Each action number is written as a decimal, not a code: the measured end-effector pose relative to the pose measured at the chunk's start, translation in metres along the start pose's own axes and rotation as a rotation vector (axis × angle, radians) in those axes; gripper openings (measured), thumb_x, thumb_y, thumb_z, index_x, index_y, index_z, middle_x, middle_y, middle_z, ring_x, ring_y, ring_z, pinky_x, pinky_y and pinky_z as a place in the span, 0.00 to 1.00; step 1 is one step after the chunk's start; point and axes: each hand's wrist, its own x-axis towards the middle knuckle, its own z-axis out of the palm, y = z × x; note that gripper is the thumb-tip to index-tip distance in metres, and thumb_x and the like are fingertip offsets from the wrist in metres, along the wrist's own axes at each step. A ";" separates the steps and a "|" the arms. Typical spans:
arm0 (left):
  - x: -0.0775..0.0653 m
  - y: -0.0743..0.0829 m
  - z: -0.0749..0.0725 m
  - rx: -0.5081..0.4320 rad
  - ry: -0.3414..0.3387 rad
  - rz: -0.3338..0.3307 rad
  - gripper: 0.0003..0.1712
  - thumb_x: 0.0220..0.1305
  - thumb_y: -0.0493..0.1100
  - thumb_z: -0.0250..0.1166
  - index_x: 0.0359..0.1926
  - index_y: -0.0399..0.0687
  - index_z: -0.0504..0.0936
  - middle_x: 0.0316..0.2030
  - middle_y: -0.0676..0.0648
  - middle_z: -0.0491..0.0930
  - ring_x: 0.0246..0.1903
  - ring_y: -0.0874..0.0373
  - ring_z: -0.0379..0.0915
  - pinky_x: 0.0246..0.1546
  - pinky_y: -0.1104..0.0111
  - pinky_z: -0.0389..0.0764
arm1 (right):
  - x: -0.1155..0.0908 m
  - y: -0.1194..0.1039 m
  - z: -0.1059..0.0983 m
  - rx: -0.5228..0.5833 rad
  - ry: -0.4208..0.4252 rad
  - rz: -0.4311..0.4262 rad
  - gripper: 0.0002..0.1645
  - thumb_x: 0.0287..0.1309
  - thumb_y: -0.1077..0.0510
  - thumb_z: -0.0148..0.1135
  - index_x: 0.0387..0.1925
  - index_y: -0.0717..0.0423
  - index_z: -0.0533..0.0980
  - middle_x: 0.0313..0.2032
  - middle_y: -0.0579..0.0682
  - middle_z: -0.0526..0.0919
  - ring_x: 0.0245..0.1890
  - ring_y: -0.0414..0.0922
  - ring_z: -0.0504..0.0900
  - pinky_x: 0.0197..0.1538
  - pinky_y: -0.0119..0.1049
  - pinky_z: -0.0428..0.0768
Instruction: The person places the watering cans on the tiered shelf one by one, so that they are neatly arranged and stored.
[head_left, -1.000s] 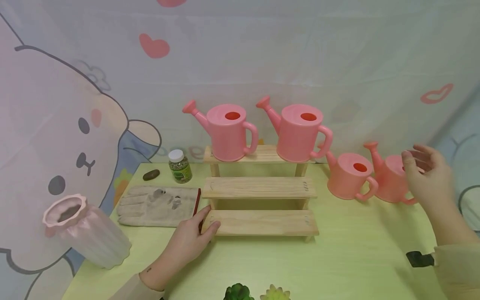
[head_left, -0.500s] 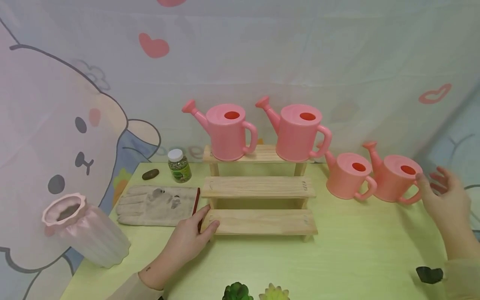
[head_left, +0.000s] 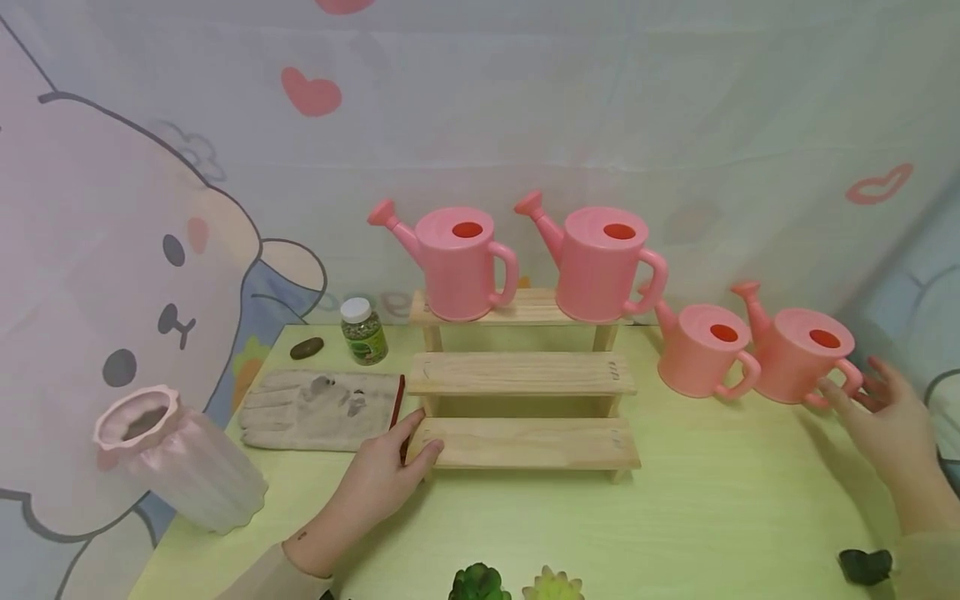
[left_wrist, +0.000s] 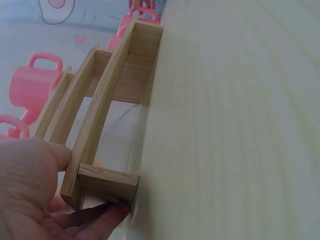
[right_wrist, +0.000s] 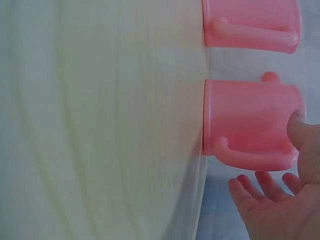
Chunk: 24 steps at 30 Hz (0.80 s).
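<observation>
A three-tier wooden plant stand (head_left: 525, 442) stands mid-table. My left hand (head_left: 384, 469) grips the left end of its lowest tier, thumb on top, fingers curled around the end by the leg (left_wrist: 108, 182). Two pink watering cans (head_left: 459, 265) sit on the top tier, spouts to the left. Two more stand on the table at the right, the nearer-to-centre can (head_left: 701, 354) and the rightmost watering can (head_left: 798, 358). My right hand (head_left: 885, 425) is at the rightmost can's handle (right_wrist: 255, 160), thumb by the can's upper part, fingers spread and loosely bent behind the handle.
Left of the stand lie a fabric glove (head_left: 315, 412) and a dark stone (head_left: 307, 347), with a white-capped jar (head_left: 364, 333) behind. A pink fluted vase (head_left: 195, 467) leans at far left. Succulents (head_left: 480, 583) show at the bottom edge. A printed cloth (head_left: 525, 108) hangs behind.
My right hand has moved from in front of the rightmost watering can out to its right, then down to its handle. My left hand stays on the stand.
</observation>
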 end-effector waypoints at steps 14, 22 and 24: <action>0.001 -0.002 0.002 -0.005 0.003 0.010 0.39 0.71 0.66 0.60 0.75 0.51 0.69 0.26 0.42 0.85 0.36 0.49 0.84 0.48 0.55 0.81 | -0.002 0.005 0.004 -0.064 0.033 0.027 0.50 0.70 0.35 0.55 0.77 0.64 0.56 0.65 0.76 0.71 0.31 0.13 0.58 0.27 0.15 0.69; 0.000 -0.003 0.002 -0.017 0.022 0.011 0.38 0.72 0.64 0.61 0.74 0.50 0.69 0.59 0.36 0.83 0.60 0.43 0.80 0.58 0.48 0.80 | 0.000 0.003 0.004 -0.104 0.038 0.090 0.42 0.74 0.36 0.49 0.73 0.65 0.65 0.65 0.73 0.74 0.33 0.18 0.61 0.26 0.20 0.70; 0.000 -0.003 0.002 -0.018 0.022 0.004 0.38 0.72 0.64 0.61 0.75 0.51 0.69 0.60 0.37 0.82 0.60 0.43 0.80 0.58 0.48 0.79 | 0.000 0.003 0.005 -0.099 0.052 0.095 0.41 0.73 0.37 0.50 0.71 0.65 0.68 0.58 0.67 0.83 0.32 0.18 0.62 0.26 0.19 0.71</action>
